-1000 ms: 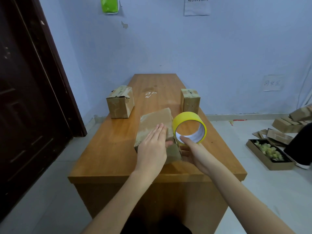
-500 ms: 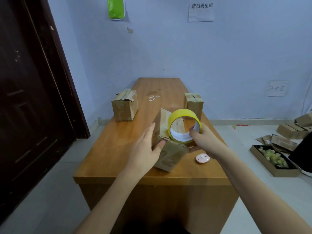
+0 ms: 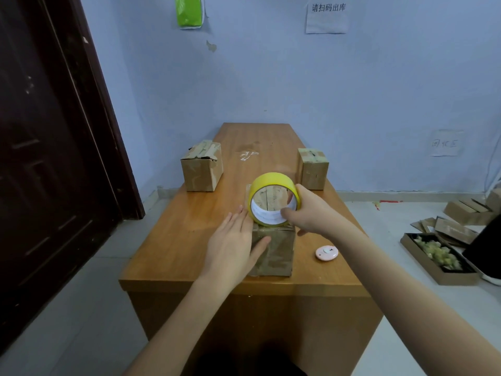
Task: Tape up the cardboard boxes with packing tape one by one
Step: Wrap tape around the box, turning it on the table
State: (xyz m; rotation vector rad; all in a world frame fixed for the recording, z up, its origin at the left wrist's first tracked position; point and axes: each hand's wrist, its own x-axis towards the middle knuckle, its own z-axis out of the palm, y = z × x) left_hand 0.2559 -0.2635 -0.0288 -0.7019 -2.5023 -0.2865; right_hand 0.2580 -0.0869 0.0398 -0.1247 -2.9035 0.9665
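A worn cardboard box (image 3: 276, 253) stands upright near the front edge of the wooden table (image 3: 176, 234). My left hand (image 3: 233, 248) lies flat against the box's left side, fingers straight, thumb on its front face. My right hand (image 3: 309, 213) grips a yellow roll of packing tape (image 3: 268, 185) and holds it just above the box's top; the thumb is inside the core. Two more taped boxes stand farther back: one at the left (image 3: 202, 166), one at the right (image 3: 313, 168).
A small pink round object (image 3: 327, 252) lies on the table to the right of the box. A dark door (image 3: 40, 158) is on the left. On the floor at right are flattened cartons (image 3: 461, 213) and a tray of yellowish pieces (image 3: 436, 256).
The box has been turned from lying flat, through a tilt, to standing upright. My left hand moved from its top to its left side. The tape roll now sits over the box.
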